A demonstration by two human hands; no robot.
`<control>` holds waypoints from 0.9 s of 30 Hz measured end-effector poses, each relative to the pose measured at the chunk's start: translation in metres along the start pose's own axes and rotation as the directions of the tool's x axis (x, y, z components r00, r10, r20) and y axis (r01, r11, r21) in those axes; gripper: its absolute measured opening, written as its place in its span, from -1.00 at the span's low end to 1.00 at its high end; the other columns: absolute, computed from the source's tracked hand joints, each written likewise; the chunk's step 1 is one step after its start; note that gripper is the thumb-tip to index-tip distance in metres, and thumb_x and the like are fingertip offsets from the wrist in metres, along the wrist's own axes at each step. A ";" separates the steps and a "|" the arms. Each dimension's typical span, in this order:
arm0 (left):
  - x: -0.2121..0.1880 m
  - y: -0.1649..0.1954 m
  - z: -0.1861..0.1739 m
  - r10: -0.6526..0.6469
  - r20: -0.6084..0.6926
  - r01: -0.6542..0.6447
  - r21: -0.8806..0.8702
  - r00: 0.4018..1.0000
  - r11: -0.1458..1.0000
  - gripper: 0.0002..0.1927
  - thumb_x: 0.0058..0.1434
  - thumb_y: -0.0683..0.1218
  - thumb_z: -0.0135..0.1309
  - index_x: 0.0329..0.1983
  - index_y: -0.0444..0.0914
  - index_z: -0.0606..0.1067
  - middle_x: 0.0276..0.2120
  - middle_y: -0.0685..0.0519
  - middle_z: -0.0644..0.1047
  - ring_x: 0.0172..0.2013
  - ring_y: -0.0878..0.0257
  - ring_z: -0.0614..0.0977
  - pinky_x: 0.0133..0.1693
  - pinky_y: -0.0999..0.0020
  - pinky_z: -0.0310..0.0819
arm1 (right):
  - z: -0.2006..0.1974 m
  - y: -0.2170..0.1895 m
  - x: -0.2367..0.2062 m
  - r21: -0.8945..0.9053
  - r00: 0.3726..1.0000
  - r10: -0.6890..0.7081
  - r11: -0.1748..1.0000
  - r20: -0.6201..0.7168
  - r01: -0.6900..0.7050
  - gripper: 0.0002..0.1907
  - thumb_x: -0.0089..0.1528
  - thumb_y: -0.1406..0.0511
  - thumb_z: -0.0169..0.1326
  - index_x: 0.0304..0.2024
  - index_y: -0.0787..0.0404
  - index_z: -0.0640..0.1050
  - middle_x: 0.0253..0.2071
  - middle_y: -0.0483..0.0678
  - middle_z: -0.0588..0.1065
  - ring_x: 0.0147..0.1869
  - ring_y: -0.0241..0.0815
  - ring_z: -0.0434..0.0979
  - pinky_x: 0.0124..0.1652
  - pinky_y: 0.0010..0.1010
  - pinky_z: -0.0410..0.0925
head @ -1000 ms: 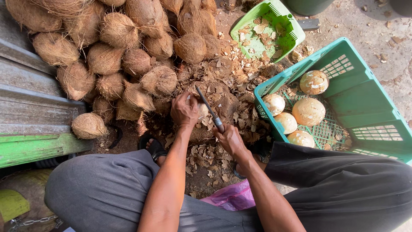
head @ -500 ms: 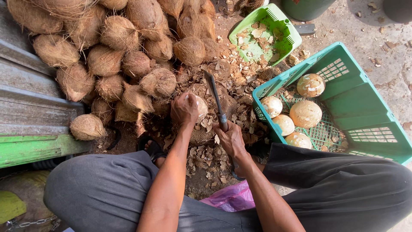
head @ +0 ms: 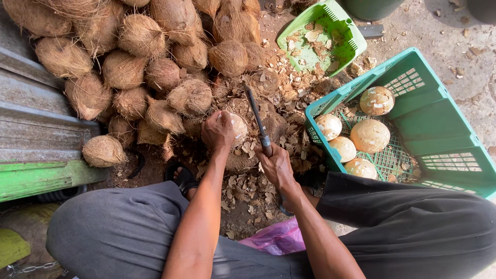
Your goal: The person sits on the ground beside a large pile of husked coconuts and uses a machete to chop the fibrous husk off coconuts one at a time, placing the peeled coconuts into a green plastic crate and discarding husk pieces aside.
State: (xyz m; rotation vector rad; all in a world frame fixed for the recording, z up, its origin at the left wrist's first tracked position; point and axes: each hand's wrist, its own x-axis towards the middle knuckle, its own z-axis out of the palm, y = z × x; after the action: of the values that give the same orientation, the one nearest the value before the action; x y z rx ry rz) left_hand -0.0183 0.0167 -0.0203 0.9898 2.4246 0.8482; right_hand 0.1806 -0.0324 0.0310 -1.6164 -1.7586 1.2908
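Presently, the left hand (head: 218,130) is clamped over the top of a pale, partly husked round coconut (head: 236,126), which rests on a mound of brown husk chips (head: 248,178) between the person's knees. The right hand (head: 276,165) is closed around the handle of a long dark-bladed knife (head: 257,121). The blade's long axis runs up and away from the person, passing just right of the coconut, so the coconut lies to the left of the blade. A teal plastic crate (head: 413,111) holding peeled coconuts stands to the right, well clear of the knife.
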 end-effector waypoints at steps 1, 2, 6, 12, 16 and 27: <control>-0.002 0.001 0.000 -0.014 -0.005 0.014 0.014 1.000 1.000 -0.68 0.40 0.15 0.00 -0.38 -0.09 0.55 -0.41 0.05 0.56 -0.30 0.16 0.54 -0.30 0.21 0.43 | 0.003 0.000 -0.002 -0.022 1.000 0.014 1.000 0.020 -0.014 -0.53 0.34 0.10 0.08 -0.54 0.23 0.33 -0.65 -0.13 0.24 -0.58 -0.28 0.16 -0.54 -0.22 0.18; -0.003 0.003 0.000 -0.021 -0.015 0.021 0.024 1.000 0.999 -0.69 0.40 0.15 0.01 -0.35 -0.08 0.55 -0.40 0.01 0.55 -0.30 0.13 0.53 -0.29 0.20 0.41 | 0.006 0.000 -0.002 -0.044 0.999 0.022 0.999 0.034 -0.020 -0.55 0.34 0.10 0.05 -0.55 0.21 0.34 -0.66 -0.14 0.25 -0.60 -0.26 0.15 -0.55 -0.21 0.16; -0.009 0.008 -0.002 0.149 -0.054 -0.148 0.015 0.987 0.989 -0.63 0.01 0.25 0.10 -0.41 -0.11 0.55 -0.40 0.08 0.59 -0.34 0.15 0.53 -0.37 0.22 0.47 | 0.017 0.015 0.007 -0.104 0.977 0.153 0.985 0.147 -0.139 -0.64 0.33 0.14 -0.04 -0.53 0.12 0.35 -0.68 -0.19 0.31 -0.66 -0.30 0.23 -0.62 -0.24 0.19; 0.000 -0.006 -0.005 0.160 -0.032 -0.159 0.022 0.987 0.987 -0.65 0.34 0.24 0.07 -0.17 -0.07 0.63 -0.30 0.02 0.61 -0.30 0.13 0.55 -0.29 0.17 0.43 | 0.013 0.038 0.015 -0.061 0.968 0.022 0.998 0.249 -0.007 -0.58 0.37 0.08 -0.02 -0.54 0.09 0.30 -0.65 -0.19 0.27 -0.64 -0.30 0.16 -0.62 -0.27 0.17; 0.001 -0.013 -0.004 0.272 -0.119 -0.277 -0.023 0.955 0.961 -0.66 0.34 0.22 0.01 -0.21 -0.06 0.63 -0.30 0.08 0.62 -0.30 0.18 0.59 -0.29 0.23 0.47 | -0.003 0.041 0.021 -0.067 0.939 0.075 0.996 0.335 -0.056 -0.54 0.31 0.01 0.05 -0.56 0.05 0.27 -0.66 -0.20 0.30 -0.66 -0.32 0.26 -0.63 -0.32 0.23; 0.000 -0.011 -0.024 0.064 -0.003 -0.064 -0.164 0.998 0.984 -0.55 0.24 0.39 -0.03 -0.24 0.02 0.62 -0.41 0.12 0.62 -0.36 0.19 0.62 -0.36 0.22 0.46 | 0.005 0.028 0.010 0.348 0.890 0.166 0.877 0.424 -0.330 -0.56 0.26 0.09 0.22 -0.46 0.10 0.26 -0.67 -0.23 0.27 -0.67 -0.34 0.21 -0.65 -0.39 0.14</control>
State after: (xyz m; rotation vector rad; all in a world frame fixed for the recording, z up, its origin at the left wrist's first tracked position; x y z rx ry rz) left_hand -0.0372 0.0011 -0.0100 1.0098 2.2887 1.0498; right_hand 0.1895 -0.0279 0.0023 -1.4455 -1.3533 2.0667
